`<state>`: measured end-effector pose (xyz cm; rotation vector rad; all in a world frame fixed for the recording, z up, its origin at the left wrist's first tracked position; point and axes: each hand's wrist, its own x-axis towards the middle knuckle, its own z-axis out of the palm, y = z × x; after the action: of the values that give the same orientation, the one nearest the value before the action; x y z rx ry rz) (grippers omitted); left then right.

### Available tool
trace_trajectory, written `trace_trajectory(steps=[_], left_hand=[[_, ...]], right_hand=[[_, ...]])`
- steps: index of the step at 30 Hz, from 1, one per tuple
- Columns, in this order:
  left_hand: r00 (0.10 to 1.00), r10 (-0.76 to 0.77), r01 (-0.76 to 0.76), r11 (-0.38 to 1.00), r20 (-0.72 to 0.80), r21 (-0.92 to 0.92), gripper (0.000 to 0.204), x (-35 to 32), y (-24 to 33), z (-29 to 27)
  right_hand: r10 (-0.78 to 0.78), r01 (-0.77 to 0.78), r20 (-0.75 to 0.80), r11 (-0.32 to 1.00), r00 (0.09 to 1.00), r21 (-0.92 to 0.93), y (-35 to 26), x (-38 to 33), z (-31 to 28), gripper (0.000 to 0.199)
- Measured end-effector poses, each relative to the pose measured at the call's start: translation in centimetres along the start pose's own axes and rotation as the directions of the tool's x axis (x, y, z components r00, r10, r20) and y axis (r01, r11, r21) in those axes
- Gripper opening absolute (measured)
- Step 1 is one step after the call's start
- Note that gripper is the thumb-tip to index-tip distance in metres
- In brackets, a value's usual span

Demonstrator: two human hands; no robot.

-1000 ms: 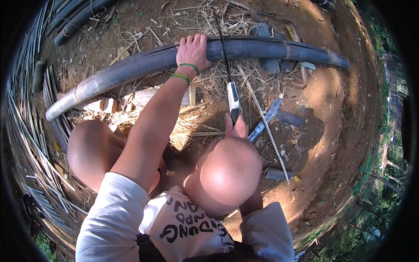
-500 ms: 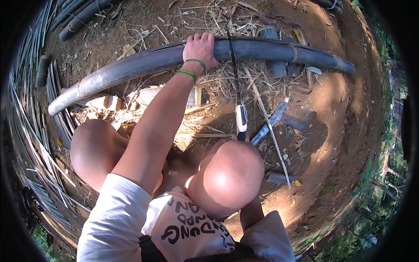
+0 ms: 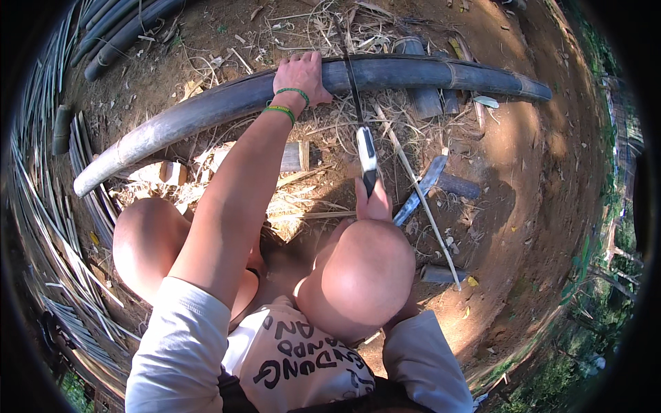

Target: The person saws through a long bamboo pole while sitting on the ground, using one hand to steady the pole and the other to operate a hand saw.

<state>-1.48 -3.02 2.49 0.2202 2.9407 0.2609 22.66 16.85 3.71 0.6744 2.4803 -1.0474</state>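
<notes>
A long, dark grey bamboo pole [image 3: 200,109] lies crosswise ahead of me, looking bowed through the lens. My left hand [image 3: 301,74] grips it from above near its middle, with green bands at the wrist. Just right of that hand, the thin dark blade of a hand saw [image 3: 368,151] crosses the pole. My right hand [image 3: 375,201] is closed round the saw's black and white handle, partly hidden by my right knee. I cannot make out how deep the blade sits in the bamboo.
Short bamboo pieces [image 3: 425,100] lie under the pole's right part. A long-bladed knife [image 3: 421,191] and a thin stick [image 3: 430,220] rest on the dirt at right. Cut wood blocks [image 3: 160,173] and shavings lie nearer me. Bamboo strips [image 3: 34,206] spread along the left.
The saw has slid away from me across the pole, and my right hand has come out from behind the knee with it. My left hand keeps its hold on the bamboo.
</notes>
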Motion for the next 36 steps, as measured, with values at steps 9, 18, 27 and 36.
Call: trace_trajectory(steps=[9, 18, 27, 36], left_hand=[[0.999, 0.010, -0.009, 0.999, 0.050, -0.036, 0.087, 0.5, 1.6, -0.4], [0.996, -0.002, 0.004, 1.000, 0.094, -0.023, 0.086, 0.7, 1.1, -0.8], [0.999, 0.025, -0.024, 0.999, 0.025, -0.033, 0.087, 0.5, 0.4, -0.2], [0.997, 0.020, -0.019, 1.000, 0.069, -0.014, 0.091, 0.9, 0.3, 0.0]], right_hand=[[-0.003, 0.004, -0.054, 1.000, 0.999, 0.007, 2.0, 0.7, -0.4, 0.039], [-0.070, 0.070, -0.007, 0.997, 0.998, -0.020, -3.1, 5.3, 0.3, 0.050], [0.247, -0.254, 0.112, 0.966, 0.963, 0.052, -0.7, -4.2, -2.0, 0.045], [-0.021, 0.018, 0.050, 0.998, 0.999, 0.059, -3.4, 7.5, 1.1, 0.055]])
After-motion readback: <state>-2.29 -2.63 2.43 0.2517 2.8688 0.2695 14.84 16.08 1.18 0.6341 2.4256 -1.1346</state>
